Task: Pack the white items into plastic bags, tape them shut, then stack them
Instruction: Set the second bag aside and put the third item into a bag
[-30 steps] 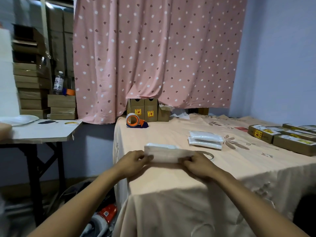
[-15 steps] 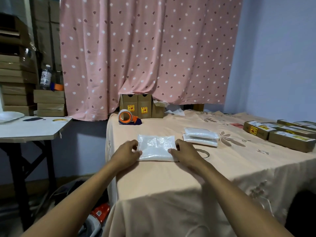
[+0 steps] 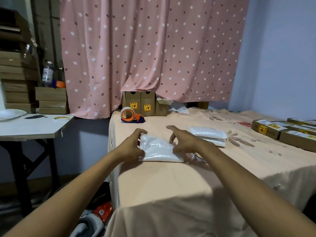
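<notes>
A white item in a clear plastic bag (image 3: 158,149) lies flat on the peach tablecloth (image 3: 171,182) near the table's front left. My left hand (image 3: 132,145) grips the bag's left edge with curled fingers. Over its right side hovers my right hand (image 3: 182,140), fingers spread, the palm resting on the bag's right corner. Two more bagged white items (image 3: 207,135) are stacked just to the right. An orange tape dispenser (image 3: 130,115) sits at the table's back left.
Small cardboard boxes (image 3: 142,105) stand by the pink curtain. Flat brown boxes (image 3: 282,132) line the right edge. A white side table (image 3: 32,127) stands to the left, with stacked cartons (image 3: 18,82) and a water bottle (image 3: 47,74) behind it. A red-and-white appliance (image 3: 97,216) lies on the floor.
The bag was held up on edge by both hands, then laid flat on the cloth. My right hand's fingers have now lifted and spread above it.
</notes>
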